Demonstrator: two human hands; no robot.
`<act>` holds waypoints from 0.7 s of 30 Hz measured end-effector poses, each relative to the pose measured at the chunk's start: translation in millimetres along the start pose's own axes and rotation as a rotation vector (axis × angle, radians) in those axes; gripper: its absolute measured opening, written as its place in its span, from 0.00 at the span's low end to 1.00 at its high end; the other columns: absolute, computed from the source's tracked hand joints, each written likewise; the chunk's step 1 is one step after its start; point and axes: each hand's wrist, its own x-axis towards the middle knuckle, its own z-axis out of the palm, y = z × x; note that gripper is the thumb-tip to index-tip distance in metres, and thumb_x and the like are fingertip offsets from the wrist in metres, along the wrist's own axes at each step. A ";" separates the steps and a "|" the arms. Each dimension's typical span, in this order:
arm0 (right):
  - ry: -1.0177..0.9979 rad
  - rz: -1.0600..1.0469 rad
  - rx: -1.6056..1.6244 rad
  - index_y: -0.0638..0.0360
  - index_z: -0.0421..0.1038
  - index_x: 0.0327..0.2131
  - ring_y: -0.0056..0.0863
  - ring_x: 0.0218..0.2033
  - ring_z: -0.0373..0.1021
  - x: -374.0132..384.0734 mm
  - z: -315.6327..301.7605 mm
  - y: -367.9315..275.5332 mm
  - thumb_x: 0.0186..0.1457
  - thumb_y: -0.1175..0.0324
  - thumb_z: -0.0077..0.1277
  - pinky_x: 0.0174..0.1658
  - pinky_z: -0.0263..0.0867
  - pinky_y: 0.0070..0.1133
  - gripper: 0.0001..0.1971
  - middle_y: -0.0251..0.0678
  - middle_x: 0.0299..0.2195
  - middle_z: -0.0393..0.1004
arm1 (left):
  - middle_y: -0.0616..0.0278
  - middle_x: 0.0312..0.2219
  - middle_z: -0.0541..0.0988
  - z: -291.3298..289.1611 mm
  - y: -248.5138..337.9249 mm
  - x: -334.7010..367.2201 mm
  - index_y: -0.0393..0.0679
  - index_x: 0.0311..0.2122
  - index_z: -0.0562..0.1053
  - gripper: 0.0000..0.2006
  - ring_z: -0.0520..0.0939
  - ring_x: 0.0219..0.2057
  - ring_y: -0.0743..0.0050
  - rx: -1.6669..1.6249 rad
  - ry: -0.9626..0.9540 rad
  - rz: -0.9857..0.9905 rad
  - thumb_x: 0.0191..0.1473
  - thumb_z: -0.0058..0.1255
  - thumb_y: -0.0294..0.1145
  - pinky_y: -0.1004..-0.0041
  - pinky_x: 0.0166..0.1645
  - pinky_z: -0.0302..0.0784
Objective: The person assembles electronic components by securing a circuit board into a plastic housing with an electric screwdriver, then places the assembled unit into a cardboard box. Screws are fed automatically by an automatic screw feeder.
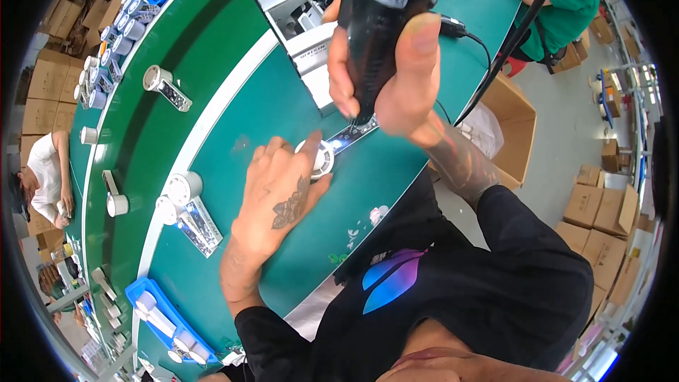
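My right hand [410,81] is wrapped around a black electric screwdriver [371,42], held upright with its tip down at the circuit board [344,139] of a white round-headed device [325,161]. The device lies on the green table, its handle pointing away to the right. My left hand [272,194] grips its round head between thumb and fingers and steadies it against the tabletop. A small light glows on the board near the head. The exact contact of the tip with a screw is too small to make out.
A grey-white screw feeder [304,35] stands beyond my hands. Similar devices [194,216] lie to the left, and others [166,87] sit on the green conveyor [134,152]. A blue tray [166,318] is at lower left, an open carton [513,127] at right. A black cable [520,32] hangs near my right arm. Other people work nearby.
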 end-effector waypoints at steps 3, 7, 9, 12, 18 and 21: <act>-0.092 -0.005 0.244 0.64 0.66 0.46 0.13 0.14 0.63 -12.2 6.9 14.5 0.65 0.36 0.42 0.18 0.58 0.14 0.33 0.32 0.18 0.69 | 0.53 0.27 0.77 -2.1 0.0 2.0 0.37 0.55 0.73 0.28 0.76 0.37 0.55 -0.009 -0.049 -0.021 0.47 0.66 0.32 0.61 0.42 0.69; -0.091 0.010 0.279 0.63 0.65 0.46 0.13 0.15 0.63 -17.5 12.2 24.2 0.65 0.36 0.43 0.18 0.58 0.15 0.33 0.32 0.20 0.69 | 0.54 0.26 0.77 -3.0 1.9 4.4 0.37 0.54 0.74 0.27 0.77 0.36 0.56 -0.011 -0.102 -0.058 0.47 0.65 0.32 0.60 0.42 0.69; -0.096 0.011 0.265 0.64 0.64 0.47 0.13 0.15 0.64 -19.3 10.7 28.1 0.65 0.36 0.42 0.19 0.58 0.15 0.33 0.32 0.20 0.70 | 0.54 0.26 0.77 -4.9 3.2 6.4 0.37 0.54 0.74 0.27 0.77 0.36 0.56 -0.006 -0.099 -0.062 0.48 0.65 0.32 0.60 0.42 0.70; -0.116 0.001 0.252 0.64 0.63 0.48 0.13 0.16 0.64 -23.2 10.2 30.8 0.65 0.37 0.42 0.19 0.58 0.15 0.33 0.33 0.21 0.70 | 0.51 0.32 0.80 -7.7 5.9 7.6 0.38 0.43 0.75 0.19 0.78 0.41 0.50 -0.016 -0.166 -0.139 0.48 0.65 0.35 0.57 0.47 0.72; -0.128 -0.037 0.327 0.66 0.64 0.50 0.13 0.16 0.62 -29.9 13.0 24.4 0.64 0.35 0.43 0.20 0.58 0.15 0.36 0.34 0.23 0.70 | 0.52 0.31 0.80 -6.6 3.9 5.4 0.39 0.43 0.76 0.18 0.78 0.40 0.51 -0.002 -0.176 -0.131 0.48 0.65 0.36 0.58 0.46 0.72; -0.071 0.067 0.064 0.70 0.61 0.46 0.16 0.11 0.61 -23.2 15.0 18.2 0.54 0.20 0.33 0.16 0.58 0.15 0.50 0.35 0.16 0.68 | 0.52 0.31 0.80 -8.3 7.1 7.4 0.40 0.41 0.77 0.17 0.79 0.40 0.52 0.026 -0.129 -0.156 0.47 0.66 0.36 0.58 0.46 0.72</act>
